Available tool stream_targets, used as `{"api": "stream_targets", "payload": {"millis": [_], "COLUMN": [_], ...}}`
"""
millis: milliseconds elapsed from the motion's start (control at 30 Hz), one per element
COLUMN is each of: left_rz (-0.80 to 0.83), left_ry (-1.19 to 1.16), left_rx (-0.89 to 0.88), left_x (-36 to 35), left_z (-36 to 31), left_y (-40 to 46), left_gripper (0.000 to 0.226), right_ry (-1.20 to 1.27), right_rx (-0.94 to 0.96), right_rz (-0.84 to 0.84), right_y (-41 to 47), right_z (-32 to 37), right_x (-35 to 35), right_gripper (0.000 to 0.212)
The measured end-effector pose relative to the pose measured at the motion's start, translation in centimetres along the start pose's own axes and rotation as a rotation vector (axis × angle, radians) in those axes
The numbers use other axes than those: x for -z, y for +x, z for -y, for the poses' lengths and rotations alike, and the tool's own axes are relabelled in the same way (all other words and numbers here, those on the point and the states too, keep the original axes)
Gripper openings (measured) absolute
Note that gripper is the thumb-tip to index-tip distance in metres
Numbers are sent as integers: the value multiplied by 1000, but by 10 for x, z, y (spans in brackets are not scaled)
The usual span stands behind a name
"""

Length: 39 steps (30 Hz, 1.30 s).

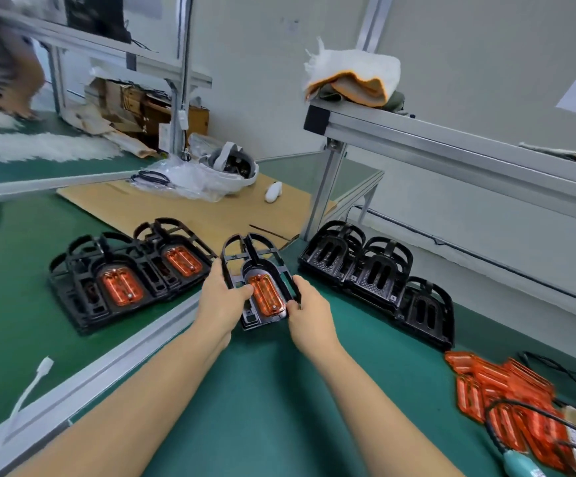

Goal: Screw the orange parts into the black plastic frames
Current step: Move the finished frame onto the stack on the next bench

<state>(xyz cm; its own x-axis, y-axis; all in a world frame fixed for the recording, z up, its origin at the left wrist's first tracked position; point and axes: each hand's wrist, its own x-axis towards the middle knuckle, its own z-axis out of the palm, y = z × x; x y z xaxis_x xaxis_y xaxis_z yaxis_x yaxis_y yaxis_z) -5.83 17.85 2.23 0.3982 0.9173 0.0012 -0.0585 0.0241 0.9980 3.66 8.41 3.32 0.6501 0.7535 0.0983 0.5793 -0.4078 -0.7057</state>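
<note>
Held frame: black plastic frame [260, 270] with an orange part [265, 295] seated in its oval well, held just above the green desk [262, 401], centre of view, arched end pointing away from the person.
Left hand [217, 301]: grips the frame's left edge, thumb lying across toward the orange part.
Right hand [309, 313]: pinches the frame's right edge, fingers curled round the rim.
Hands overall: apart, one on each side of the same frame, both clamped on it.
Finished frames [124, 273]: left of the held frame, overlapping black frames lying on the desk, two with orange parts showing.
Empty frames [379, 280]: right of the held frame, a row of black frames with open slots, near the aluminium post [326, 191].
Loose orange parts [507, 401]: heap at the desk's right edge, well apart from the hands; a black cable [500, 411] runs over it to a teal-handled tool [522, 466], partly cut off.
Cardboard sheet [176, 208]: beyond the frames, bearing a white headset [231, 166] on crumpled plastic wrap.
Shelf rail [452, 146]: upper right, folded cloths [352, 77] on its end.
White cable [25, 397]: lower left on the desk.
</note>
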Motion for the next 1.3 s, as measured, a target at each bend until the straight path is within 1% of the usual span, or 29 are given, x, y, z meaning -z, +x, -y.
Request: {"api": "stream_targets", "payload": {"millis": [100,200,267,367,433,533,633,700,800,933,1000,1100,1233,1300], "left_rz": [-62,-87,-120,-151,-183,-225,-238,-218,-126,-5,19,2,-13,-3], "left_ry": [37,68,214,531,646,798,955,1059,1168,1278,1343,1399,1443,1446], "left_rx": [-8,28,24,7,-17,-84,-172,-260,-389,-440,-446,-456,-440,-428], "left_x": [16,30,40,55,63,72,76,75,75,85,89,91,93,92], "left_z": [-4,-8,-10,-15,-17,-14,-9,-3,5,13,17,22,27,28], "left_y": [17,34,43,54,60,65,64,62,60,66,70,72,72,72], "left_gripper": [48,50,49,48,52,66,68,68,63,62,59,52,49,49], "right_ry": [34,27,11,-9,-28,-84,-92,-61,-40,-9,-11,-35,-155,-237], "right_rx": [22,59,76,85,98,123,136,149,177,184,180,208,281,312], "right_rz": [-3,-6,-7,5,11,28,10,-4,-23,-56,-57,7,136,191], "right_y": [15,25,32,43,49,56,59,60,61,65,68,73,74,75], "right_z": [18,34,42,53,61,73,84,89,93,93,94,98,92,86], "right_x": [-13,-24,-31,-44,-52,-63,-72,-78,-85,-89,-90,-93,-97,-98], "right_gripper": [48,45,45,45,43,31,23,24,25,31,31,34,37,47]}}
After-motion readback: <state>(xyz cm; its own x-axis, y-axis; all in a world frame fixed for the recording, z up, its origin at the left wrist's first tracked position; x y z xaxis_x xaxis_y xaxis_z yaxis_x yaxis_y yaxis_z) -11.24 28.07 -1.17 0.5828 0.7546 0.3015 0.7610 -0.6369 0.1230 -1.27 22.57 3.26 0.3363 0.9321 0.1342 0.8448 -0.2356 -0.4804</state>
